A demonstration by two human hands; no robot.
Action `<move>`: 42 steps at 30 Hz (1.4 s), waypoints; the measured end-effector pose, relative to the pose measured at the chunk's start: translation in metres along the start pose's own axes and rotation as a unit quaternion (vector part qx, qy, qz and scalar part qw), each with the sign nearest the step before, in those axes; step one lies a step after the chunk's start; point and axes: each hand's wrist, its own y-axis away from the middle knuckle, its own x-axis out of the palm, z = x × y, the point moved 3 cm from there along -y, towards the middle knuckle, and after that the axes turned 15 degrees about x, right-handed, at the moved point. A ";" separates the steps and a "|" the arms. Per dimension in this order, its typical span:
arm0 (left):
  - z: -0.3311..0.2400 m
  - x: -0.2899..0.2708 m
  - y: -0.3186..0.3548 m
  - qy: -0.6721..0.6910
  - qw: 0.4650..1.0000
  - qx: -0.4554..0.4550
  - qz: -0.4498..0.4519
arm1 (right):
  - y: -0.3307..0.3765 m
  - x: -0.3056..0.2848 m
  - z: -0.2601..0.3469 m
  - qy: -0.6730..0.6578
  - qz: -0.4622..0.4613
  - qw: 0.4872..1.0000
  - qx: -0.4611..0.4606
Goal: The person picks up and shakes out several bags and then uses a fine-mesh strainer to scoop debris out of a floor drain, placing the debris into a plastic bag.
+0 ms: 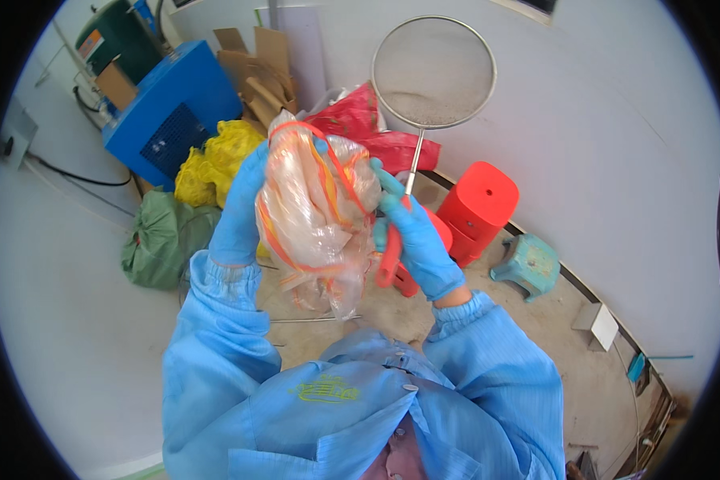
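Both my hands wear light blue gloves. My left hand [242, 210] grips a crumpled clear plastic bag [308, 212] with orange and red stripes, held up in front of my chest. Most of its fingers are behind the bag. My right hand [424, 244] is closed round the red handle of a long-handled mesh skimmer [434, 76]. The skimmer's round wire net points up and away, and its metal shaft rises from the hand. The right fingertips are beside the bag's right edge; whether they also pinch it I cannot tell.
Red plastic stools [480, 208] stand right of my hands, with a small teal stool [526, 266] beyond. At the left are a blue machine [172, 108], yellow bags [216, 164] and a green sack [164, 240]. Cardboard [260, 76] and a red bag [352, 120] lie against the far wall.
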 end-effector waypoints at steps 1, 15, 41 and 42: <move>0.005 0.014 0.004 0.001 0.999 -0.029 0.017 | 0.006 0.003 0.004 -0.009 -0.004 1.000 0.002; -0.027 -0.164 -0.062 -0.546 0.837 0.028 0.002 | 0.173 -0.181 0.067 -0.146 -0.386 0.815 -0.408; 0.188 0.054 0.049 -0.088 0.887 -0.091 0.444 | 0.209 -0.011 0.198 0.442 -0.496 0.559 -0.496; 0.210 0.064 0.065 -0.114 0.877 -0.084 0.460 | 0.236 -0.027 0.208 0.481 -0.554 0.492 -0.468</move>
